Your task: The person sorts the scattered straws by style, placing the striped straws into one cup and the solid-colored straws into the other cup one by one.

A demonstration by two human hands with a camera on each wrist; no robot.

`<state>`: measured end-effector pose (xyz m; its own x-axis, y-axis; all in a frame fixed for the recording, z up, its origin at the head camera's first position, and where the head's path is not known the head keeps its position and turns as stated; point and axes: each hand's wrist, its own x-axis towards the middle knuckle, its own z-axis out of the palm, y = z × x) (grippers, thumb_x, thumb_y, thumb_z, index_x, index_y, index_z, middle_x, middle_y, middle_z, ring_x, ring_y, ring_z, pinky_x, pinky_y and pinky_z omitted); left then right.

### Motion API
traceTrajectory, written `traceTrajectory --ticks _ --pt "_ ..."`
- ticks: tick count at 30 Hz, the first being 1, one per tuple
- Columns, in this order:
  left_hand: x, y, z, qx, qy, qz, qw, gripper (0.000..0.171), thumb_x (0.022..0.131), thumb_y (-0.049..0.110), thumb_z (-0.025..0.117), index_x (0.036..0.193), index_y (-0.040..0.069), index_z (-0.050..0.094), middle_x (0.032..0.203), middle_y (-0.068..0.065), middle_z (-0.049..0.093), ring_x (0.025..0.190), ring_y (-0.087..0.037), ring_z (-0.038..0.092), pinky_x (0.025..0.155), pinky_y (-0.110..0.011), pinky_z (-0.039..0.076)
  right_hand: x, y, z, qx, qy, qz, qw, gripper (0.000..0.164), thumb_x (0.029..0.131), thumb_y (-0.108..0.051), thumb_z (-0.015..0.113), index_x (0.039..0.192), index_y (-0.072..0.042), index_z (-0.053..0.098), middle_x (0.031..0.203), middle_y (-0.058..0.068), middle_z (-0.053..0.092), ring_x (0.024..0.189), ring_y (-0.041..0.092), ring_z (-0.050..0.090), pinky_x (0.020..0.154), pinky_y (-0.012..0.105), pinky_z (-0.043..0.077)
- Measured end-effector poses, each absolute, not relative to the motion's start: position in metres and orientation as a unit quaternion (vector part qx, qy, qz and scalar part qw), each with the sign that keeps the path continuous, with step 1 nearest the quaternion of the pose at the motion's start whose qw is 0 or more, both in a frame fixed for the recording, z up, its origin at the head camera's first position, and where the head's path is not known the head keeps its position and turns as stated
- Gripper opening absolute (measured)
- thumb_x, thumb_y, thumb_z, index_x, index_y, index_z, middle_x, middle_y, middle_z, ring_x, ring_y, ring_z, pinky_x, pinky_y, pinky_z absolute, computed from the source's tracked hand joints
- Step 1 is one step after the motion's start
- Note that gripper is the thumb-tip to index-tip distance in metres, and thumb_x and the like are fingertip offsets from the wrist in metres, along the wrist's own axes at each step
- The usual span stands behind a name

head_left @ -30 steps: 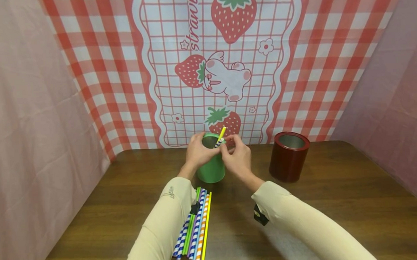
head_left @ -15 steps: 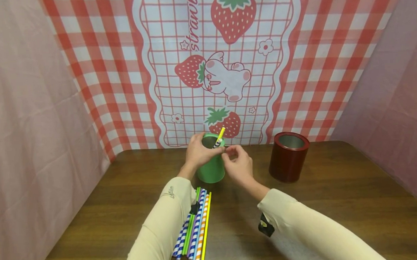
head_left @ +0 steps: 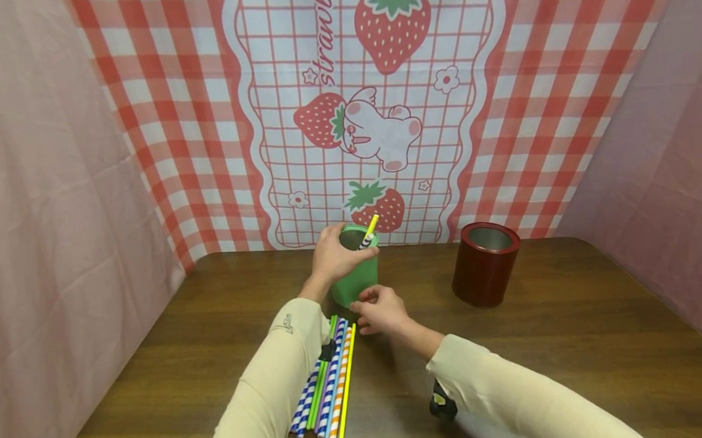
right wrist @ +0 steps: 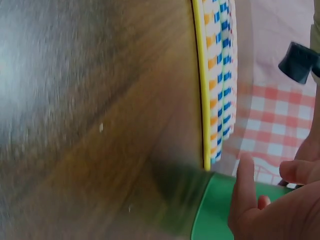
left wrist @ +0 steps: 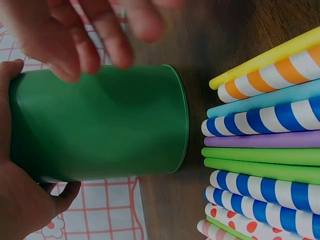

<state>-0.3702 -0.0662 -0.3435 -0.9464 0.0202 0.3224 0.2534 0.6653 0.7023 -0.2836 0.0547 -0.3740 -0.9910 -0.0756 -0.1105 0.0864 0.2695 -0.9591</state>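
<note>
My left hand (head_left: 333, 257) grips a green can (head_left: 356, 285) near its rim, thumb on the near side and fingers round the left. A yellow straw (head_left: 373, 224) and a blue-and-white striped straw (head_left: 366, 242) stick up out of it. Low in front of the can is my right hand (head_left: 383, 310), fingers loosely bent and holding nothing, close over the far ends of a row of paper straws. That row includes a yellow straw (left wrist: 265, 57), an orange-striped straw (left wrist: 280, 72), a purple straw (left wrist: 260, 139), green straws and several blue-striped ones.
To the right on the wooden table (head_left: 544, 341) stands a dark red can (head_left: 485, 275), its top open. A strawberry-patterned cloth (head_left: 376, 133) hangs behind the table, with pink curtains (head_left: 51, 225) at both sides.
My right hand has come away from the green can's rim and moved down toward the straws on the table. The left hand keeps its grip on the can.
</note>
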Motion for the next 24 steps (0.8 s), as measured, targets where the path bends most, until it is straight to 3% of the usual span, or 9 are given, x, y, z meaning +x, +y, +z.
traceTrajectory --ticks 5,12,24 --pt "-0.371 -0.067 -0.344 -0.078 -0.899 -0.405 0.147 0.097 0.068 0.058 0.077 0.144 0.009 0.042 0.142 -0.012 0.041 0.118 -0.028 0.049 0.095 -0.044 0.046 -0.277 0.048 -0.378 0.01 0.788 -0.606 0.113 0.036 0.085 -0.011 0.068 0.114 0.007 0.055 0.094 0.021 0.064 0.062 0.017 0.062 0.059 0.033 0.058" --pt "-0.371 -0.066 -0.344 -0.082 -0.901 -0.399 0.151 0.096 0.068 0.057 0.077 0.144 0.009 0.042 0.143 -0.012 0.041 0.12 -0.028 0.049 0.096 -0.044 0.045 -0.269 0.042 -0.383 -0.017 0.801 -0.577 0.159 0.048 0.082 -0.011 0.071 0.12 0.01 0.05 0.095 0.015 0.063 0.074 0.023 0.067 0.062 0.037 0.059" --pt "-0.371 -0.066 -0.344 -0.082 -0.899 -0.399 0.162 0.096 0.067 0.054 0.078 0.143 0.008 0.043 0.143 -0.013 0.042 0.122 -0.029 0.048 0.097 -0.044 0.045 -0.263 0.029 -0.398 -0.063 0.82 -0.559 0.104 0.048 0.066 0.005 0.062 0.113 0.01 0.053 0.094 0.016 0.062 0.069 0.022 0.065 0.053 0.034 0.058"
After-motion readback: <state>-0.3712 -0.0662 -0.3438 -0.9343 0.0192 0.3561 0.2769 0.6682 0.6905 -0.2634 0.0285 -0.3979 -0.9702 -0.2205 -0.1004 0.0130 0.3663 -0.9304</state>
